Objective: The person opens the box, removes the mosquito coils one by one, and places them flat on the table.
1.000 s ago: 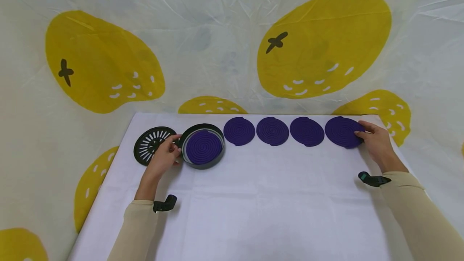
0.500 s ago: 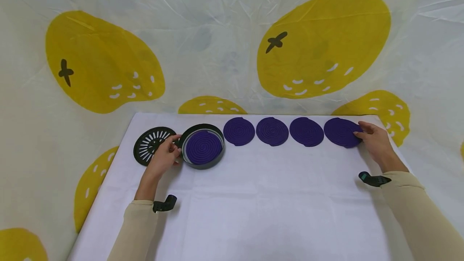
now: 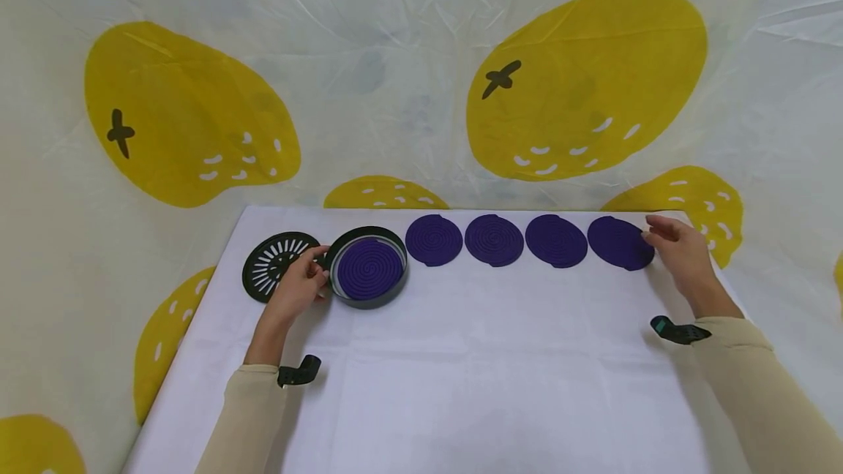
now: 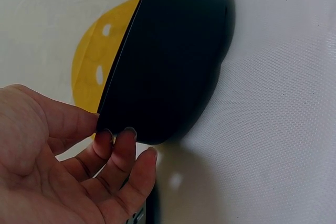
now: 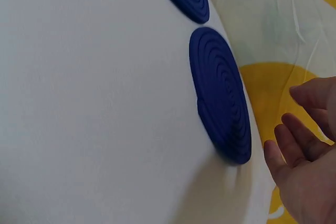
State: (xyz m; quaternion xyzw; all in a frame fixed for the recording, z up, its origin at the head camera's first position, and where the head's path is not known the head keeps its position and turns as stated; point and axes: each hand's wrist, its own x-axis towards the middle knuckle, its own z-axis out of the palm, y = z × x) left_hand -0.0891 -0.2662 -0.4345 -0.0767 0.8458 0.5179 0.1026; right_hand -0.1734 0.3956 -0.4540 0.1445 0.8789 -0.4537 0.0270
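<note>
My left hand (image 3: 299, 284) holds the side of a round black mosquito coil tin (image 3: 369, 303). In the left wrist view, the thumb is at the rim and the curled fingertips meet the wall of the tin (image 4: 165, 56). Inside it lies a purple spiral mosquito coil (image 3: 370, 269). My right hand (image 3: 681, 254) hovers beside the rightmost coil (image 3: 619, 243), which lies flat on the table. The right wrist view shows loosely bent fingers and a gap between this hand (image 5: 310, 161) and that coil (image 5: 220, 95).
Three more coils lie in a row along the back of the white-covered table (image 3: 500, 357), one of them the middle coil (image 3: 495, 240). A slotted black lid (image 3: 266, 265) lies left of the tin, partly behind my left hand. A lemon-patterned curtain (image 3: 382, 93) hangs behind.
My right hand has let go of the rightmost coil, which now lies flat, and has drawn slightly off it. The left hand and tin have not moved.
</note>
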